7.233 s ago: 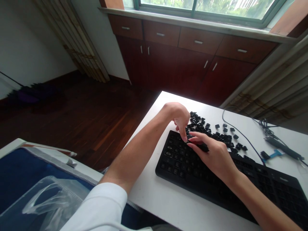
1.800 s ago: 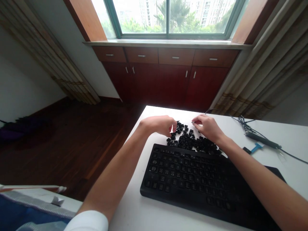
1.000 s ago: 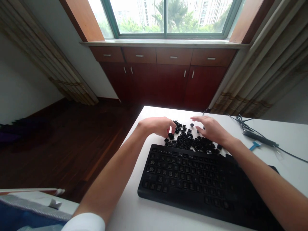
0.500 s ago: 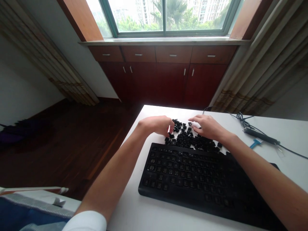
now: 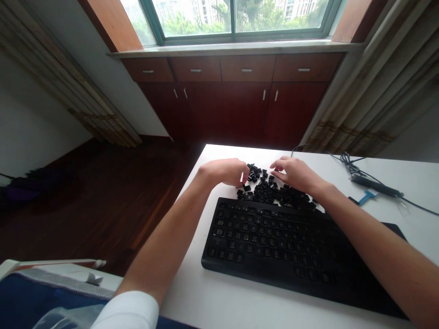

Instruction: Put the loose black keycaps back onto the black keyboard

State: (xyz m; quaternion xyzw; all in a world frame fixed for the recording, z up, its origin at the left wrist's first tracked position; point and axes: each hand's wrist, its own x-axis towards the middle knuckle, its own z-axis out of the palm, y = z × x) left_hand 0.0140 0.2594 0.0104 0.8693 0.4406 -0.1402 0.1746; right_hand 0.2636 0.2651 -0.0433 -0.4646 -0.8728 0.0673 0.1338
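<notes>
A black keyboard (image 5: 260,269) with its keycaps off lies across the white table. Just beyond its far edge is a loose heap of black keycaps (image 5: 265,191). My left hand (image 5: 231,172) is at the heap's left side, fingers curled down and closed; whatever is between the fingertips is hidden. On the other side, my right hand (image 5: 291,172) pinches a small black keycap (image 5: 276,169) between thumb and fingers, slightly above the table. My right forearm passes over the right part of the keyboard and hides some of it.
At the right of the table (image 5: 404,178) lie a blue brush (image 5: 366,197), a black bar-shaped device (image 5: 375,184) and a coiled black cable (image 5: 348,161). A dark red cabinet (image 5: 245,109) stands under the window. Blue fabric (image 5: 20,301) shows at the lower left.
My right hand's fingers have closed on a keycap that lay between them, and the hand has lifted slightly. My left hand stays by the heap. The view has tilted down a little.
</notes>
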